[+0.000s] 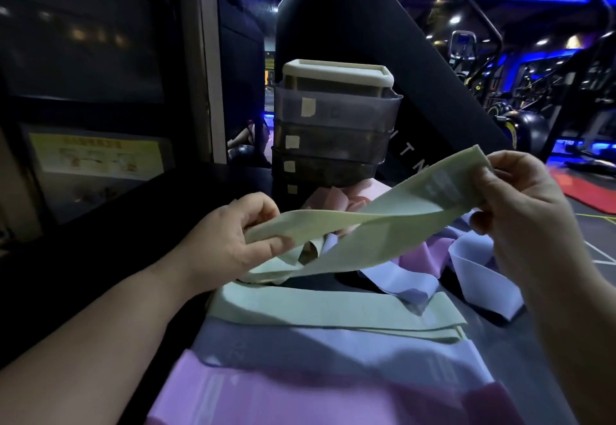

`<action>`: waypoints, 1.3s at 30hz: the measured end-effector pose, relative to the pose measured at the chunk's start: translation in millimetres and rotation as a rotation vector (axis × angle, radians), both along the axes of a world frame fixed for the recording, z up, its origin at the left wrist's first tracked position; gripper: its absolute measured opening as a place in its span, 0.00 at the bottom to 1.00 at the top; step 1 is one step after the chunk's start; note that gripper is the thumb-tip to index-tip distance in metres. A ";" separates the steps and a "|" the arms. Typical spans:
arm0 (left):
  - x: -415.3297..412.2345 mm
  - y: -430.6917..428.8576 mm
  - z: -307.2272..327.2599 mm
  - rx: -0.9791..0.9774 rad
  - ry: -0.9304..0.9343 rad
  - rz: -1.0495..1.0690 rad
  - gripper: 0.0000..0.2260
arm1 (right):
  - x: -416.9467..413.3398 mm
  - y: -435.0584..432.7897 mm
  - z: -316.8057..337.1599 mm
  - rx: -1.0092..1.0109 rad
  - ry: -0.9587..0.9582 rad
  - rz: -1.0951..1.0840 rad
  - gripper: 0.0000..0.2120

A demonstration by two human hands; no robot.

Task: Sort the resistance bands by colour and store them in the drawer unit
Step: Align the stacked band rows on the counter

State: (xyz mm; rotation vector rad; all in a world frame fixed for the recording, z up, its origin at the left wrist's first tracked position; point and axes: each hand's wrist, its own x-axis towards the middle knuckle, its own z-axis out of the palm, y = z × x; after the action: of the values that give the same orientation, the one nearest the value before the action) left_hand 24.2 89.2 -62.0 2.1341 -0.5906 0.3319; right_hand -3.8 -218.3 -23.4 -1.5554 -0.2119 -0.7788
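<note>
Closest to the lens lies a pink band [300,398], spread flat on the desk [353,279]. A lavender band [333,348] overlaps its far edge, and a flat stack of green bands [316,308] lies across the lavender one in turn. Above these, both hands hold up a pale green band [383,224], clear of the desk and twisted along its length. The left hand [230,241] pinches one end between thumb and curled fingers, and the right hand [533,204] grips the other end, higher and farther right, near a faint printed patch. Beneath and behind the held band sits a loose heap [473,258] of lavender and pink bands, tangled together. The drawer unit [333,124] stands upright at the far side of the desk, just behind the heap. It has a cream top and four smoky tiers, each bearing a small paper label [308,107]. Its drawers appear to be pushed in, though the dim light makes this hard to confirm. A yellow poster [96,156] hangs on the left.
</note>
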 end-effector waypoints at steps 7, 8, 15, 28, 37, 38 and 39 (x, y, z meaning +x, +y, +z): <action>-5.5 22.6 9.7 -0.032 0.316 -0.261 0.15 | -16.6 -4.9 3.6 -0.006 0.190 0.117 0.09; -4.3 26.3 10.0 -0.041 0.324 -0.276 0.20 | -18.9 -7.5 5.0 0.014 0.228 0.151 0.08; -2.5 34.4 7.7 -0.034 0.491 -0.498 0.16 | -23.1 -21.4 -11.5 0.178 0.419 0.192 0.08; 8.7 51.0 9.6 -0.190 0.235 -0.093 0.14 | -15.1 -8.5 -40.4 -0.026 0.630 0.282 0.06; 12.2 57.0 10.5 -0.029 0.053 0.202 0.09 | -14.0 -1.6 -51.3 -0.259 0.684 0.183 0.10; 12.5 56.5 10.2 0.012 0.047 0.228 0.11 | -13.1 -2.6 -52.3 -0.269 0.686 0.168 0.09; 12.6 55.7 9.8 0.052 0.046 0.233 0.11 | -12.9 -3.6 -52.4 -0.283 0.683 0.151 0.09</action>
State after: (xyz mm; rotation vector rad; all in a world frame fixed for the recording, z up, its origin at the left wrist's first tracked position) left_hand 36.8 144.8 -52.2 2.2595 -0.3269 0.3972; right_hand -16.7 -221.9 -75.8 -1.9581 0.0698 -0.0713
